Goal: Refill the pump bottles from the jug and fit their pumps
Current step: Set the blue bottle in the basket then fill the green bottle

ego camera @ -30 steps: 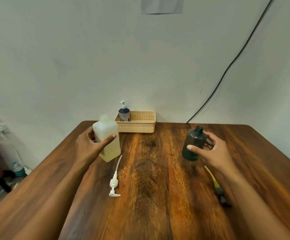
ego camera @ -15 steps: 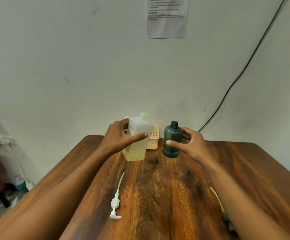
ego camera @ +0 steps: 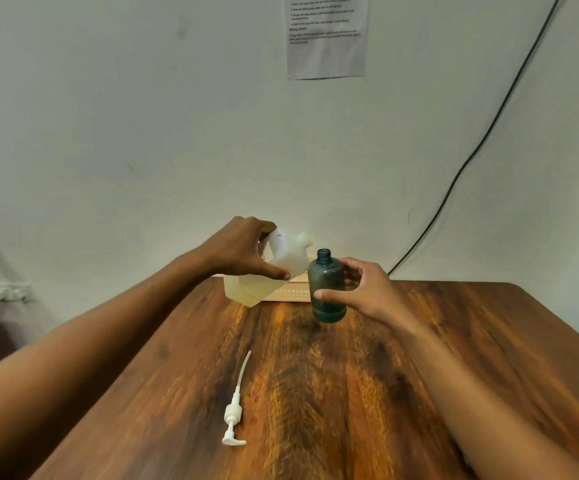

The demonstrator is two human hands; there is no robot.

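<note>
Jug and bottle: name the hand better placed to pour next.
Left. The left hand grips the tilted jug, spout beside the open bottle, which the right hand holds upright.

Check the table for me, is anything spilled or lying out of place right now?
No spill shows. The white pump lies loose on the table, off any bottle. The jug is tilted toward the open green bottle, which suits pouring, so nothing looks wrong.

Wooden table [ego camera: 333, 393]; white pump [ego camera: 232, 412] lying flat; basket [ego camera: 291, 295] at back.

Printed txt on wall sheet [ego camera: 327, 46], too small & blurry, nothing legible.
</note>
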